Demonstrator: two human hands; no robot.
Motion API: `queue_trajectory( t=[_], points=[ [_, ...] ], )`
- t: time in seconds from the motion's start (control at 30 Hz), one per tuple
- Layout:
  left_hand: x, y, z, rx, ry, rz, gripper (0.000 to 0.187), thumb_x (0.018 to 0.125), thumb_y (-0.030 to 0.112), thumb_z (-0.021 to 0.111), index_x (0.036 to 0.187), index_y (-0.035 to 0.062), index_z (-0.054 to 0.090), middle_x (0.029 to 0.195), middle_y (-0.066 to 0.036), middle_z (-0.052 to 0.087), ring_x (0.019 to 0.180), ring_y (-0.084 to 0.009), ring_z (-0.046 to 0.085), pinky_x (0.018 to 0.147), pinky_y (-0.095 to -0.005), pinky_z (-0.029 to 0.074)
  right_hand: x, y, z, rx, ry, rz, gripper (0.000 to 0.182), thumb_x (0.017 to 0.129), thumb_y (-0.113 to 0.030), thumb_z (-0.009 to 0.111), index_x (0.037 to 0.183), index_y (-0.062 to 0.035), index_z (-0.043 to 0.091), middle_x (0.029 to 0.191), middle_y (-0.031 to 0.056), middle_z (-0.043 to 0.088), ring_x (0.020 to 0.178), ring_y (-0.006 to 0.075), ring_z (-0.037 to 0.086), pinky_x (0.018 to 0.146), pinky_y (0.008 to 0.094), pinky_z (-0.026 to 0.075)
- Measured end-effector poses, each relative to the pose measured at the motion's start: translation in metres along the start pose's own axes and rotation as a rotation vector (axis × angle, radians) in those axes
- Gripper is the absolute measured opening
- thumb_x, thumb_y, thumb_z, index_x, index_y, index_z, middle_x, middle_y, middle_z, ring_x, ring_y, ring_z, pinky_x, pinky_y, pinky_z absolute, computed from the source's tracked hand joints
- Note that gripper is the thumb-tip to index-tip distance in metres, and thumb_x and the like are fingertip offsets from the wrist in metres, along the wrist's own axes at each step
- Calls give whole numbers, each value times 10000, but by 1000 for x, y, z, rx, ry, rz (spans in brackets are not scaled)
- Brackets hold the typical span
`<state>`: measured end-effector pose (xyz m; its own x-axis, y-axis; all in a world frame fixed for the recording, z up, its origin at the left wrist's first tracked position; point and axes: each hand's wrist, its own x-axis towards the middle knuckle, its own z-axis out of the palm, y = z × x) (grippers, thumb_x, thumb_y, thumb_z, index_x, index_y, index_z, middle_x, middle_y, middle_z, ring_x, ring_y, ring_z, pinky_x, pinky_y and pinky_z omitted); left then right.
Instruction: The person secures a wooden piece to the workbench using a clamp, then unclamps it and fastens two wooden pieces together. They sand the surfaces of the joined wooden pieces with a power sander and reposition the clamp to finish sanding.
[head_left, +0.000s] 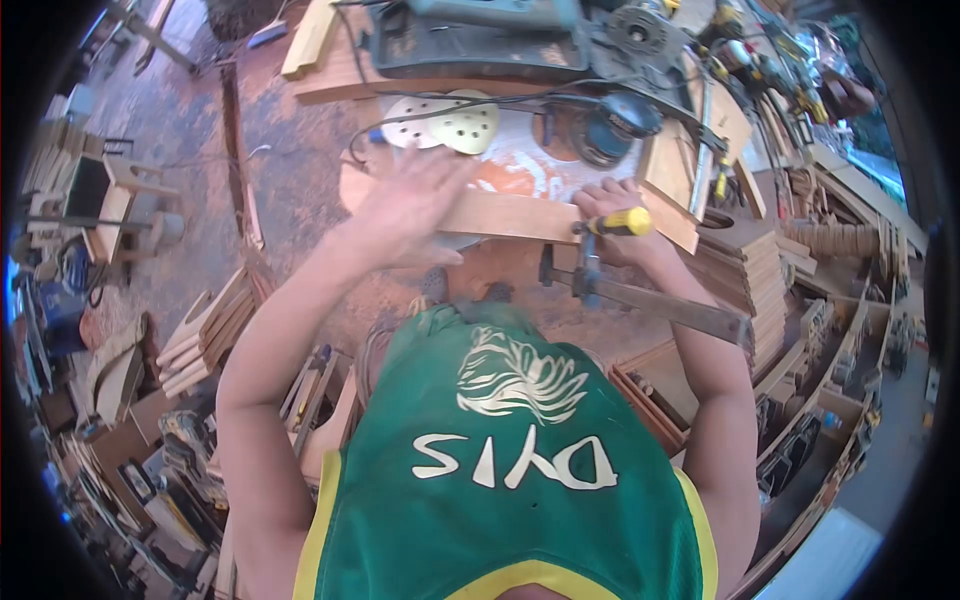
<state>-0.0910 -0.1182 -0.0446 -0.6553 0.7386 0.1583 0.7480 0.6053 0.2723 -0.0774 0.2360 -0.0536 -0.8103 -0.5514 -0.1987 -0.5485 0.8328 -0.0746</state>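
Observation:
A narrow wooden board [510, 215] lies across the near edge of the work surface. My left hand [415, 200] rests over its left part, fingers spread, slightly blurred. At the other end my right hand [625, 235] has its fingers curled over the board, beside a bar clamp [650, 300]. The clamp's yellow handle [628, 222] covers part of that hand, and its steel bar runs out to the right above my forearm. Beyond my left hand are two round perforated sanding discs [465, 122]. A blue sander [605, 130] sits past my right hand.
A grey-blue tool case [480, 45] and a cable lie at the back of the bench. Stacked wooden pieces [735, 290] stand at the right, near long wooden bins [830, 380] of tools. More cut wood [205, 330] leans at the left on the dusty floor.

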Motion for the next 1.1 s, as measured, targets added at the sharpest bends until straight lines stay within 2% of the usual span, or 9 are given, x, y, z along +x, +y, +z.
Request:
queue_trajectory(
  t=[0.23, 0.27, 0.37, 0.4, 0.5, 0.73, 0.87, 1.0, 1.1],
  points=[
    [50, 28, 38, -80, -286, -120, 777, 810, 500, 816, 1373, 34, 550, 1222, -212, 698, 1123, -401, 685, 966, -498, 523, -1, 3, 0, 23, -31, 22, 411, 779, -317, 799, 1094, -107, 639, 1073, 89, 694, 1052, 333, 641, 890, 492, 447],
    [49, 31, 38, -78, -299, -127, 739, 813, 489, 815, 1342, 37, 566, 1215, -212, 698, 1116, -395, 687, 950, -499, 528, -3, 4, -1, 30, -68, 21, 559, 745, -330, 824, 1219, -99, 639, 1146, 111, 693, 1081, 352, 640, 971, 501, 454],
    [56, 28, 37, -44, -321, -155, 690, 814, 472, 815, 1301, 41, 584, 1183, -213, 697, 1094, -397, 688, 922, -504, 538, -13, 13, -22, 295, -53, -1, 709, 716, -233, 844, 1362, -73, 600, 1268, 124, 691, 1152, 353, 621, 1059, 484, 453],
    [54, 29, 40, -38, -335, -166, 685, 812, 470, 815, 1296, 42, 586, 1171, -214, 696, 1087, -400, 688, 916, -505, 540, -14, 22, -31, 612, -72, -33, 911, 690, -240, 859, 1514, -66, 511, 1404, 145, 646, 1267, 372, 586, 1156, 471, 433],
    [52, 27, 47, -37, -297, -169, 663, 804, 455, 818, 1267, 44, 581, 1142, -210, 694, 1080, -409, 682, 909, -504, 544, -23, 34, -67, 1136, 115, -231, 896, 720, -315, 814, 1520, -55, 505, 1402, 171, 639, 1287, 379, 589, 1164, 489, 428],
    [60, 40, 42, 12, -224, -125, 644, 775, 369, 853, 1280, 78, 579, 1122, -185, 689, 1044, -390, 680, 864, -493, 565, -74, 60, 18, 767, 597, 40, 855, 785, -238, 811, 1546, -56, 465, 1528, 173, 527, 1412, 289, 485, 1186, 429, 417],
    [55, 38, 45, 31, -286, -122, 642, 758, 294, 852, 1285, 58, 571, 1108, -174, 658, 1046, -391, 663, 862, -490, 565, -59, 39, 107, 1587, 873, 227, 685, 969, -430, 729, 1468, 2, 539, 1392, 128, 619, 1272, 202, 573, 1077, 353, 465],
    [61, 34, 48, 32, -278, -62, 660, 730, 225, 859, 1294, 47, 565, 1068, -163, 630, 1036, -387, 647, 851, -490, 561, -20, 21, 136, 1680, 1144, 315, 438, 1076, -357, 550, 1240, 24, 689, 1110, 74, 712, 1025, 168, 628, 916, 319, 482],
    [62, 31, 51, 26, -264, -31, 671, 705, 198, 870, 1285, 40, 571, 1047, -162, 619, 1006, -383, 638, 827, -489, 553, -4, 14, 144, 1642, 1298, 332, 444, 1083, -372, 528, 1103, 31, 713, 989, 94, 709, 910, 178, 629, 843, 344, 490]
  ],
)
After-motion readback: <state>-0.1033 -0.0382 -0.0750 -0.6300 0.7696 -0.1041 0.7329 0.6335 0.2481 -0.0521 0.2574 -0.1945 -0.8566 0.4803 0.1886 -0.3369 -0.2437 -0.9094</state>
